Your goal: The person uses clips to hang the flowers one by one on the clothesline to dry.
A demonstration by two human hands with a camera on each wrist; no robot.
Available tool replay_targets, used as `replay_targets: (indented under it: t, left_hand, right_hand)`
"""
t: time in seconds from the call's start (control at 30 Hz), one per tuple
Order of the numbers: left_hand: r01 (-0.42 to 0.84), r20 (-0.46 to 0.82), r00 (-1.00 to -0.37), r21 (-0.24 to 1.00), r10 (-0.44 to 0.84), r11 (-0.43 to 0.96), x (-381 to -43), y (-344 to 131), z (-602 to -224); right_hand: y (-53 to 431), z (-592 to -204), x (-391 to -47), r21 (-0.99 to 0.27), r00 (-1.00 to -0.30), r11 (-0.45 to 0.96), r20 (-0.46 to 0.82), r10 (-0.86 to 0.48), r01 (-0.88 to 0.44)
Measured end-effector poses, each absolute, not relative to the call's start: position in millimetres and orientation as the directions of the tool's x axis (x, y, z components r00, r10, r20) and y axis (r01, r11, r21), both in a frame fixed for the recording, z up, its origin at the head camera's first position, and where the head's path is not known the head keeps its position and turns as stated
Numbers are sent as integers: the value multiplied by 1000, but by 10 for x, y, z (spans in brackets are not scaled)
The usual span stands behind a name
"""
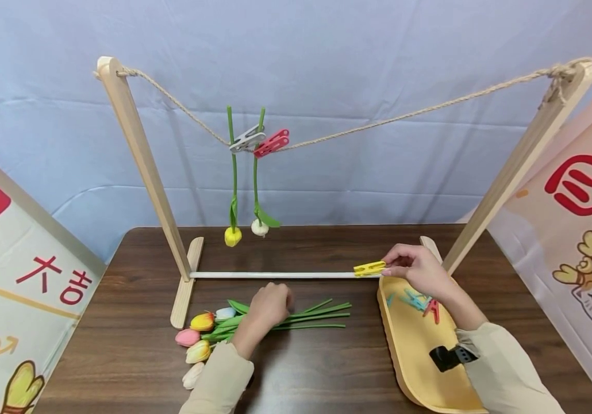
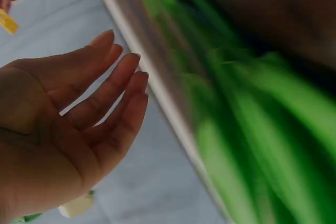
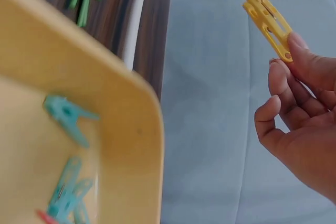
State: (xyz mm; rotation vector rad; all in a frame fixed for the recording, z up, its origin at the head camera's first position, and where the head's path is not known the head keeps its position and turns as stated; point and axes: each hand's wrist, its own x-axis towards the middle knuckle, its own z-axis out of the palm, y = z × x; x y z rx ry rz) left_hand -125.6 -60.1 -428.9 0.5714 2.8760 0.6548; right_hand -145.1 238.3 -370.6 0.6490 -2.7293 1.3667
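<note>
My right hand [image 1: 420,270] pinches a yellow clothespin [image 1: 369,268] by its handle end, above the back of a yellow tray [image 1: 396,362]. In the right wrist view the thumb and forefinger hold that clothespin [image 3: 268,24]. My left hand [image 1: 270,305] is over a bunch of artificial tulips [image 1: 296,318] lying on the table, heads to the left. The left wrist view shows this hand [image 2: 100,108] with loosely bent fingers and nothing between them, beside blurred green leaves [image 2: 252,129]. A yellow tulip [image 1: 233,236] and a white tulip [image 1: 260,227] hang head down from a rope, clipped by grey and red clothespins.
The rope [image 1: 404,117] sags between two wooden posts [image 1: 146,161], joined low down by a white bar [image 1: 275,275]. Blue clothespins [image 1: 414,299] and a red clothespin [image 1: 432,311] lie in the tray. Behind the wooden table [image 1: 327,368] hangs a pale blue cloth [image 1: 327,57].
</note>
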Motion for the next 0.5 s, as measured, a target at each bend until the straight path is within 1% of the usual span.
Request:
replay_targets:
  t: [0.23,0.5]
  left_hand:
    - [295,-24,-943,398,331,869,-1216,-671,-4486]
    - [259,-32,-955,389,294,884,-1225,-693,-4527]
  right_hand:
    - [2532,-3704,-1392,-756,-929,566,150,-337,-328]
    - [2617,-3719,-1383,-732,-940,604,151,-306,-314]
